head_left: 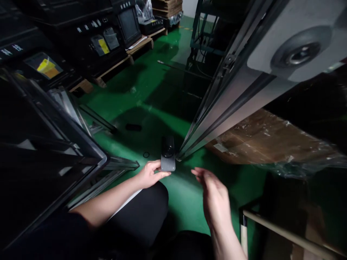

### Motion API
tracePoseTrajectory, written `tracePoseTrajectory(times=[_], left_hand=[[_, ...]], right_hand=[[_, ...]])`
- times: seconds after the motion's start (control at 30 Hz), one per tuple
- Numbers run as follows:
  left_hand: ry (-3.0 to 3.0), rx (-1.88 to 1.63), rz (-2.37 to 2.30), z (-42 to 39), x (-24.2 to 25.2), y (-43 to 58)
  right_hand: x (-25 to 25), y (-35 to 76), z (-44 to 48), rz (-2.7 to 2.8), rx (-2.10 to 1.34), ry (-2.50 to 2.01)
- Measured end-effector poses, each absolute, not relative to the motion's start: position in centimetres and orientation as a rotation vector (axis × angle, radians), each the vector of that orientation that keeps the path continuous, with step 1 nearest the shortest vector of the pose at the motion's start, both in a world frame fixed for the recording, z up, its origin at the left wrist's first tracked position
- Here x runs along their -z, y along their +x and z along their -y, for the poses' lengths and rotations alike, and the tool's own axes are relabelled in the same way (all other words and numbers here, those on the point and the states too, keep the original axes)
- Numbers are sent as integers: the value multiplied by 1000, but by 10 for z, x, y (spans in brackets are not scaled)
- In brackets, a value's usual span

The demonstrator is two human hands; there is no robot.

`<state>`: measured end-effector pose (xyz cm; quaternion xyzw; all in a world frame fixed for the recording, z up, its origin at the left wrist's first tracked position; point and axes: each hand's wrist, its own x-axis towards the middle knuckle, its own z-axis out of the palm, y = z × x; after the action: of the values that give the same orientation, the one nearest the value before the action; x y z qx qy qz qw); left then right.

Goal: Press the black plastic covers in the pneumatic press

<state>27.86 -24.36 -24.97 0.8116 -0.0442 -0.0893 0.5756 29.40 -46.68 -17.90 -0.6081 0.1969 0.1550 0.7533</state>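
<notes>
My left hand (151, 174) grips the near end of a small dark rectangular device (168, 164), which has a ribbed face and a round black lens-like part. Its thumb lies along the lower edge. The exact kind of device is not clear. To the right, my right hand (214, 191) hangs apart from it with the fingers stretched forward and nothing visible in them. On the green floor beyond the left hand lie a thin black ring (146, 155) and a dark flat oblong piece (133, 127).
A metal-framed black cabinet (89, 144) stands close at left, a slanting metal profile post (217, 115) at right. Plastic-wrapped cardboard (260, 141) lies behind the post. Black cases (100, 39) rest on wooden pallets at the back left. A cream tube frame (282, 229) is at lower right.
</notes>
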Motion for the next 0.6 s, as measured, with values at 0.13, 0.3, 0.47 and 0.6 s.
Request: tracePoseTrajectory(times=[0.13,0.3,0.47,0.6], left_hand=[[1885,200,415,254,216,257],[1945,225,634,273,204,252],[1934,545,448,264,235,275],[2279,582,-75,228,304,299]], right_hand=[[190,295,437,-372,-648,-1105],[184,291,431,-378,-741,-724],[185,291,462,-559,-607,-669],[189,294,485,-671,-465,-695]])
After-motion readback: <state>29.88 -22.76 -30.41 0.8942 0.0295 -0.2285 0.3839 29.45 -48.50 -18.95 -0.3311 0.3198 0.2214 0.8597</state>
